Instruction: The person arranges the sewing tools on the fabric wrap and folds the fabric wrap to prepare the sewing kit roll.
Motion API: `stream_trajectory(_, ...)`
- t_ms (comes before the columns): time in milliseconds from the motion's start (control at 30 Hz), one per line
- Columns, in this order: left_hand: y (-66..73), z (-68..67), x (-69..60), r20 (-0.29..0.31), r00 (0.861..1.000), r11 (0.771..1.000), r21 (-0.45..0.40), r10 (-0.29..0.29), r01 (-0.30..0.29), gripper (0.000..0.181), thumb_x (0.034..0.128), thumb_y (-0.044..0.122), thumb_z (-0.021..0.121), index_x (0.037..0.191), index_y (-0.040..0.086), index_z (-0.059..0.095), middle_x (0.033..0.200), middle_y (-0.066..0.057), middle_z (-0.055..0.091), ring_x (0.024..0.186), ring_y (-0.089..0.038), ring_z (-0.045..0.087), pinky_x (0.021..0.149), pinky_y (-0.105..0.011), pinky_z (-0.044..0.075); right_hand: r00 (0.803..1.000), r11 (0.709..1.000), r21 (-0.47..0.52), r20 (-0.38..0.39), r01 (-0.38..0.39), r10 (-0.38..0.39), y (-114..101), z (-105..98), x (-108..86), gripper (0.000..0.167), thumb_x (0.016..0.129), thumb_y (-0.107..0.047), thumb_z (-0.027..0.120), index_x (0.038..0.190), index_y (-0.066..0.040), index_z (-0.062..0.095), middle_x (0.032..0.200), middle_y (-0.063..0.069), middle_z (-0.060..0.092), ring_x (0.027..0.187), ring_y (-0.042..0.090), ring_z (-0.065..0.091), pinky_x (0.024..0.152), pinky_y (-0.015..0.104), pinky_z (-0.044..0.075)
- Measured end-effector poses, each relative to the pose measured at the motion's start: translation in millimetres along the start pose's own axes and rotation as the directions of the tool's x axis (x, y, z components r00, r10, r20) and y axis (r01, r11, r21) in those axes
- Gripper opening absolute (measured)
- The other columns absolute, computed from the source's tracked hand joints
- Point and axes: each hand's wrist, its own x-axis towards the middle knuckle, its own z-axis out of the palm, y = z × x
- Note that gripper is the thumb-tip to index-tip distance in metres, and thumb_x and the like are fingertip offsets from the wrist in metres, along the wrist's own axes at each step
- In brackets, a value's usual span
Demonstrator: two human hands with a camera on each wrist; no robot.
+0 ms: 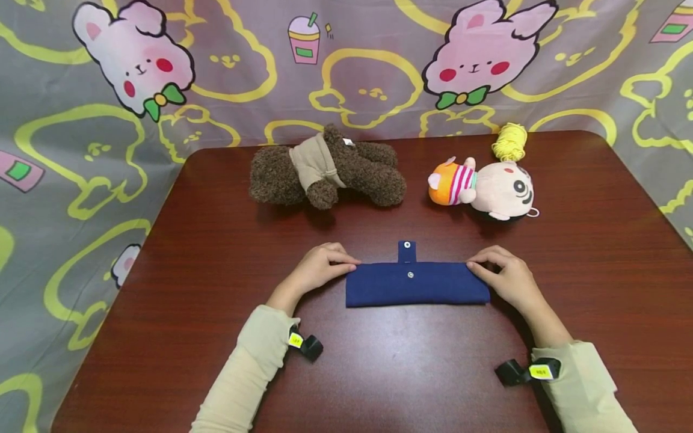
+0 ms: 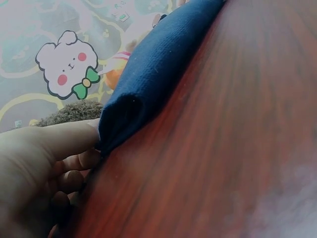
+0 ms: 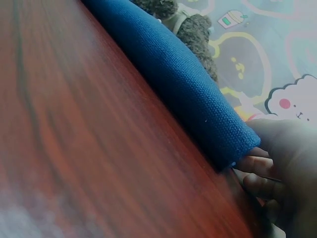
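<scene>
A navy blue fabric piece [image 1: 379, 287], folded into a flat strip, lies across the table. From its far edge a short tab [image 1: 407, 251] with a metal snap sticks out, and a second snap [image 1: 410, 275] sits on the strip below it. My left hand [image 1: 319, 267] pinches the far left corner between thumb and fingers. At the far right corner, my right hand [image 1: 506, 276] pinches the cloth the same way. In the left wrist view the fold's end [image 2: 124, 116] gapes like a tube. The right wrist view shows the rounded blue fold [image 3: 183, 82] along the tabletop.
Behind the cloth, a brown plush bear [image 1: 368, 171] in a beige top lies on its side. To its right is a plush doll [image 1: 498, 189], with a yellow yarn bundle [image 1: 510, 142] near the back edge of the wooden table [image 1: 411, 373]. A patterned curtain [image 1: 373, 78] hangs behind.
</scene>
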Motion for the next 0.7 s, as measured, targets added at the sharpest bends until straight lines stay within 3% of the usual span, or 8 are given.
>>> stream_trajectory(700, 1.3, -1.0, -0.3, -0.007, 1.0, 0.999, -0.046, -0.026, 0.026, 0.012, 0.0782, 0.02, 0.069, 0.088, 0.015, 0.074, 0.082, 0.006, 0.058, 0.076, -0.006, 0.053, 0.067, -0.021, 0.042, 1.0, 0.999, -0.032, -0.011, -0.028, 0.027, 0.0, 1.1, -0.4, 0.003, 0.076, -0.011, 0.069, 0.079, -0.009, 0.069, 0.072, -0.004, 0.054, 0.063, -0.001, 0.04, 0.055, 0.02, 0.031)
